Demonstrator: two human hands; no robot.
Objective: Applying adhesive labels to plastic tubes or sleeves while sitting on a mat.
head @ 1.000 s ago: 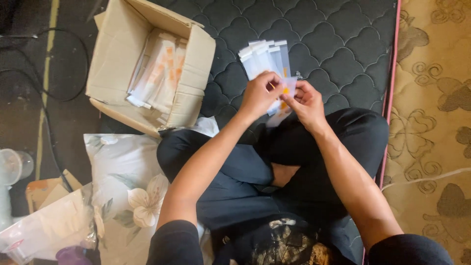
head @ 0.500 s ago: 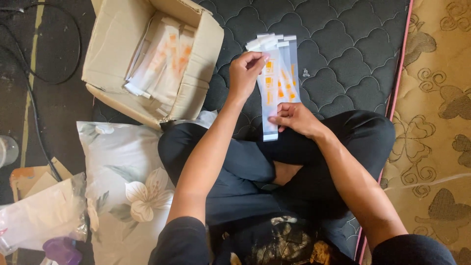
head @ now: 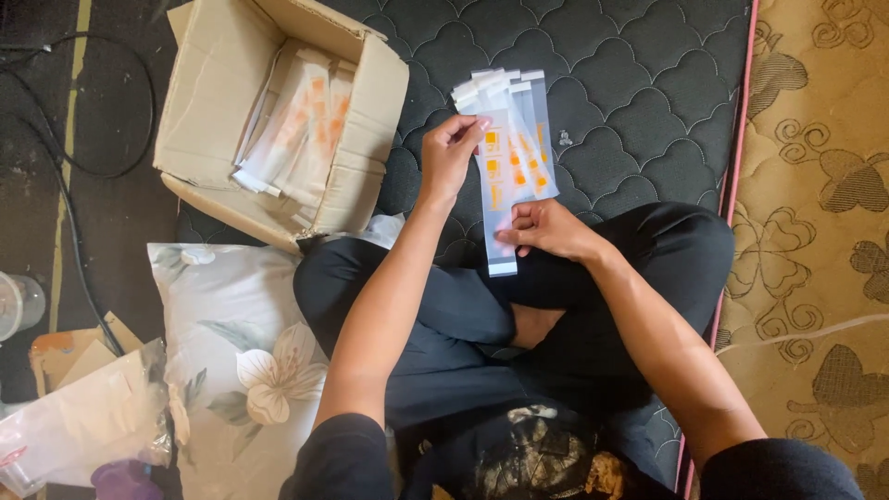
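Left hand (head: 451, 153) pinches the top of a clear bag (head: 497, 199) with orange squares inside. Right hand (head: 546, 229) grips the same bag lower down. More bags (head: 530, 130) fan out behind it, over the dark mattress (head: 639, 83). A cardboard box (head: 278, 120) full of bags sits to the left.

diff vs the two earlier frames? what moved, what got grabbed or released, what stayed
One second ago both hands pinched the clear packets together near their top. Since then the right hand slid down toward the lap and now pinches the lower end of the front clear packet; the left hand kept its grip near the top, with the other packets fanned behind. Nothing was released. The cardboard box of packets and the floral pillow stayed put.
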